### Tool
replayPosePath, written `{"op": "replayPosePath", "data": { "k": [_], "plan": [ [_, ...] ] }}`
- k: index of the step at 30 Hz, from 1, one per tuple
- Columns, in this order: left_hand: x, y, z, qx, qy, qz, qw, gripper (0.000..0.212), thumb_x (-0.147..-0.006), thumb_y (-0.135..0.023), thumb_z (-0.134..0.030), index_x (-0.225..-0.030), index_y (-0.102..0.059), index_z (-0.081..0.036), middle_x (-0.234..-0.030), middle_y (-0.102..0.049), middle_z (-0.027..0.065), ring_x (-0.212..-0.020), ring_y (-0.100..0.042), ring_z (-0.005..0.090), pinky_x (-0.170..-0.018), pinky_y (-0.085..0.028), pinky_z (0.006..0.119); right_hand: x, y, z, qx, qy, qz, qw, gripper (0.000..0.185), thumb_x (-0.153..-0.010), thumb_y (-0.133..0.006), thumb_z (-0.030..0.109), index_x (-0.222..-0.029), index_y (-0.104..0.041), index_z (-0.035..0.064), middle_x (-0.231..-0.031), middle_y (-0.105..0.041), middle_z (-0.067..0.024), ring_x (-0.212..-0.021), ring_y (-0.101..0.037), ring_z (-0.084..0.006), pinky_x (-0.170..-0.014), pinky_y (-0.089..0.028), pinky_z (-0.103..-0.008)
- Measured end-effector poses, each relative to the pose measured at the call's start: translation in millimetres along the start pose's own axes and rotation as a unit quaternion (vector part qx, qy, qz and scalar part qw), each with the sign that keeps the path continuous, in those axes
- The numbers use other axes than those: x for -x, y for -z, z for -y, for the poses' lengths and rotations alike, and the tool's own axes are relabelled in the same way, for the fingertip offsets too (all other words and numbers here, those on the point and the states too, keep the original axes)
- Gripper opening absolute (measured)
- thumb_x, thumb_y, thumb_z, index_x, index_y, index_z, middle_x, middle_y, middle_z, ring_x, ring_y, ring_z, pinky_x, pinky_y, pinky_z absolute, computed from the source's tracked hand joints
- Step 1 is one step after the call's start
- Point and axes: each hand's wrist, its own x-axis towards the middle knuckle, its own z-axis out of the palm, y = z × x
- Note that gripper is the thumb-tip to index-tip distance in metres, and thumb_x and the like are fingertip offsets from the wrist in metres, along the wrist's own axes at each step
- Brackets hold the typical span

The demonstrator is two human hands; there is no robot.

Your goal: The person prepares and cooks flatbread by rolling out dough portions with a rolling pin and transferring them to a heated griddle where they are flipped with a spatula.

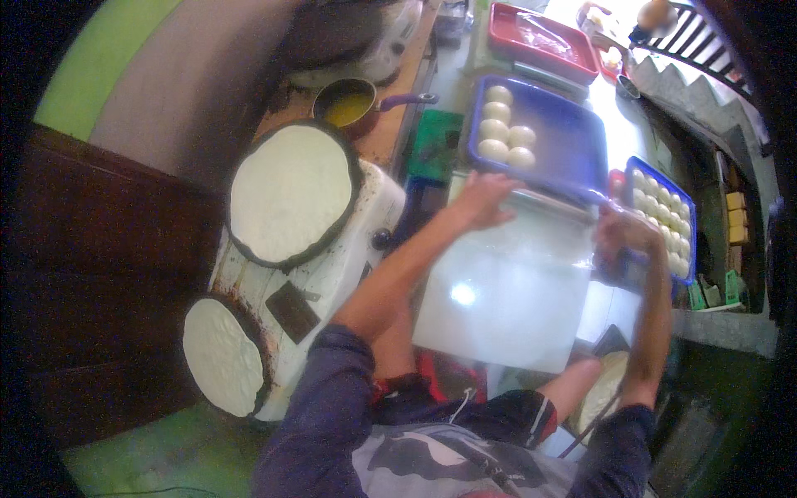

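My left hand rests, fingers spread, at the near left edge of a blue plastic tray and the far end of a smooth white work surface. Several dough balls stand in two rows at the tray's left side. My right hand is at the tray's near right corner, blurred; whether its fingers grip the tray or a clear plastic sheet there cannot be told. Just beyond it lies a second blue tray full of dough balls.
On my left, a white stove bears two round pans with flat dough sheets. Behind them is a purple-handled saucepan with yellow liquid. A red tray stands farther back. A person is partly visible at the top right.
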Motion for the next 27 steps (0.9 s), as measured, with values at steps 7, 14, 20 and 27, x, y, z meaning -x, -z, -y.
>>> {"op": "replayPosePath", "data": {
  "k": [7, 14, 20, 27],
  "plan": [
    [-7, -11, -24, -0.148, -0.101, -0.213, 0.96, 0.071, -0.073, -0.075, -0.027, -0.137, -0.045, -0.021, -0.135, -0.047, 0.0129, -0.127, -0.044, 0.0257, -0.106, -0.027, 0.062, 23, 2, 61, 0.226, -0.084, 0.132, 0.961, 0.015, -0.079, -0.065, 0.017, -0.083, -0.067, 0.0026, -0.085, -0.069, -0.0112, -0.079, -0.065, -0.0182, -0.071, -0.051, -0.0344],
    [45, -43, -60, -0.209, -0.178, -0.023, 0.961, 0.014, -0.08, -0.055, -0.012, -0.09, -0.065, -0.01, -0.087, -0.064, 0.0116, -0.083, -0.063, 0.0257, -0.077, -0.044, 0.045, -16, 33, 77, 0.198, -0.176, -0.1, 0.959, 0.027, -0.093, -0.05, 0.021, -0.109, -0.058, 0.0012, -0.109, -0.063, -0.0198, -0.1, -0.062, -0.0322, -0.085, -0.049, -0.0447],
    [119, -96, -82, -0.189, -0.142, 0.042, 0.971, 0.009, -0.079, -0.057, -0.012, -0.082, -0.065, -0.009, -0.083, -0.062, 0.0101, -0.082, -0.062, 0.0257, -0.076, -0.044, 0.043, -179, 4, 53, 0.294, 0.045, -0.357, 0.886, 0.052, -0.097, -0.046, 0.032, -0.146, -0.032, 0.017, -0.155, -0.018, -0.0135, -0.142, -0.021, -0.0319, -0.112, -0.025, -0.0494],
    [136, -134, -67, -0.101, -0.133, 0.051, 0.985, 0.009, -0.078, -0.058, -0.01, -0.083, -0.065, -0.008, -0.083, -0.06, 0.0103, -0.083, -0.06, 0.0272, -0.073, -0.044, 0.042, -239, 23, 45, 0.151, -0.032, -0.297, 0.942, 0.054, -0.099, -0.029, 0.047, -0.144, -0.036, 0.0185, -0.154, -0.017, -0.0131, -0.142, -0.016, -0.0335, -0.111, -0.017, -0.0585]
  ]
}}
